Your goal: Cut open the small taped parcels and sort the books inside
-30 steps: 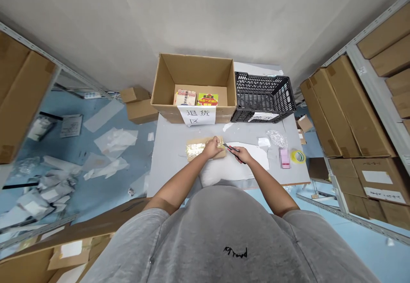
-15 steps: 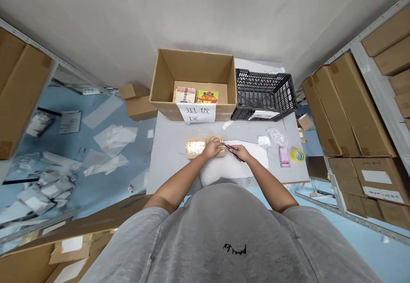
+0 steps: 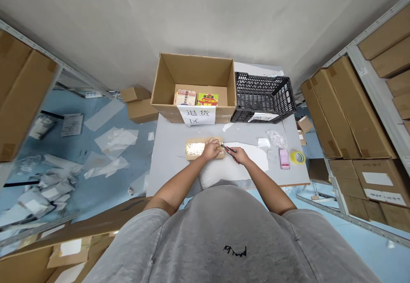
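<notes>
A small cardboard box [image 3: 194, 149] with shiny clear tape across its top lies flat on the grey table. My left hand [image 3: 212, 148] is closed over the box's right part, its fingers bent near the right end. From the right, my right hand [image 3: 241, 156] grips a pair of black-and-red scissors [image 3: 229, 149], whose tip points at that end of the box, close to my left fingertips. Whether the tip touches the tape is too small to tell. Beneath my right hand and beside the box spreads a white plastic bag [image 3: 214, 171].
Behind stand an open carton [image 3: 163, 111] with two small packages inside and a black plastic crate [image 3: 261, 114]. Bubble wrap [image 3: 277, 138], a pink packet [image 3: 284, 159] and a yellow tape roll [image 3: 297, 157] lie at the right. Shelves with cartons [image 3: 341, 103] flank the table.
My right hand and the scissors have shifted slightly left and changed angle. My left hand stays on the box. The whole view has tilted a little.
</notes>
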{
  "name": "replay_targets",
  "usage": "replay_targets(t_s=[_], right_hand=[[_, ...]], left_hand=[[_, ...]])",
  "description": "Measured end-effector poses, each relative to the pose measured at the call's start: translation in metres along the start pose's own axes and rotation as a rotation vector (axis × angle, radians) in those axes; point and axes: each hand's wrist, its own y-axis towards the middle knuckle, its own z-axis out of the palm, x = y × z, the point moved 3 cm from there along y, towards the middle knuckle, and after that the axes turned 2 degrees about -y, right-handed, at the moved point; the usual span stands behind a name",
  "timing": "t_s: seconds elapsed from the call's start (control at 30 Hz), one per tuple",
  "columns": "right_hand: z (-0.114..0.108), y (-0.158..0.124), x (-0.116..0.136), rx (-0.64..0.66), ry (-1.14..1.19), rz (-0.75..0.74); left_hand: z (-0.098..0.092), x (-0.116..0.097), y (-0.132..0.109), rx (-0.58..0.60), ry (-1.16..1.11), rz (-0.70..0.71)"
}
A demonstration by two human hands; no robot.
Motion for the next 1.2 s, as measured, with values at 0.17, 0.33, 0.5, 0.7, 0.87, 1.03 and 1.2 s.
replay_targets(t_s=[0.17,0.33,0.5,0.7,0.87,1.03,1.2], right_hand=[[0.008,-0.012,-0.008,0.046,0.107,0.023],[0.022,-0.012,-0.006,-0.057,0.14,0.062],[0.034,-0.012,-0.006,-0.136,0.145,0.074],[0.044,-0.023,-0.011,-0.155,0.233,0.082],[0.047,-0.024,-0.012,-0.143,0.255,0.074],[0.047,-0.019,-0.009,-0.157,0.246,0.074],[0.048,-0.023,-0.012,-0.136,0.268,0.059]], left_hand=[[0.001,-0.003,-0.003,0.002,0.047,-0.019],[-0.002,-0.01,-0.01,0.012,0.208,-0.023],[-0.01,0.001,-0.015,-0.032,0.257,-0.098],[-0.015,0.016,-0.015,-0.022,0.157,-0.077],[-0.013,0.016,-0.019,-0.03,0.105,-0.086],[-0.014,0.017,-0.018,-0.072,0.063,-0.091],[-0.012,0.018,-0.019,-0.093,0.047,-0.131]])
